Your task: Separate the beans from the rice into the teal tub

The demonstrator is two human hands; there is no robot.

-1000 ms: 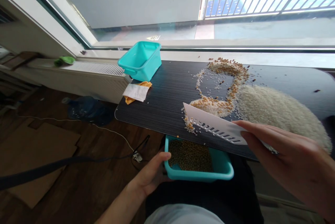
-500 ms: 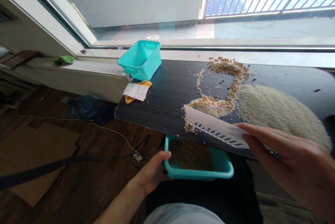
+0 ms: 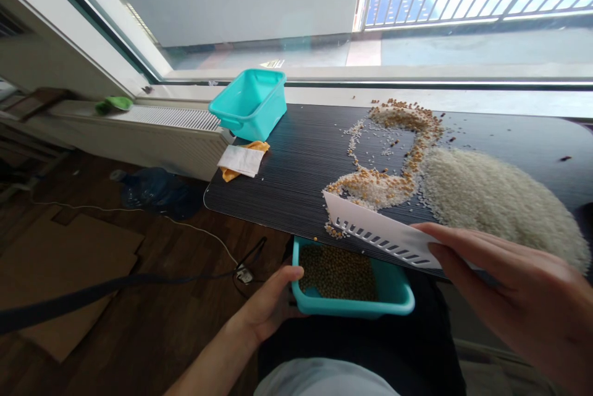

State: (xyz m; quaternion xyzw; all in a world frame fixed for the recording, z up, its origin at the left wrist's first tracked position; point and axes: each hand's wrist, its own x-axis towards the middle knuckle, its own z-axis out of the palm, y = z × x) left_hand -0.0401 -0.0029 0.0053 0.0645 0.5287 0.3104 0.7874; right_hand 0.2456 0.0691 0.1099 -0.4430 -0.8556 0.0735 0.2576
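My right hand (image 3: pixel 519 291) grips a white slotted scraper (image 3: pixel 380 232), its blade standing on the black table (image 3: pixel 296 161) near the front edge, with a few yellow and white grains (image 3: pixel 334 230) in front of it. My left hand (image 3: pixel 271 303) holds the left rim of a teal tub (image 3: pixel 393 297) just below the table edge; the tub holds olive-green beans (image 3: pixel 336 272). Behind the scraper lies a mixed band of yellow kernels and rice (image 3: pixel 384 183). A large heap of white rice (image 3: pixel 495 195) sits to the right.
An empty teal tub (image 3: pixel 250 102) stands at the table's far left corner, beside a white packet on an orange cloth (image 3: pixel 241 161). A radiator (image 3: pixel 152 133) runs along the window wall. Cables and cardboard (image 3: pixel 65 266) lie on the wooden floor at left.
The scraper has slid slightly toward the table's front edge, pushing the small cluster of grains with it. My left hand and the tub stay in place.
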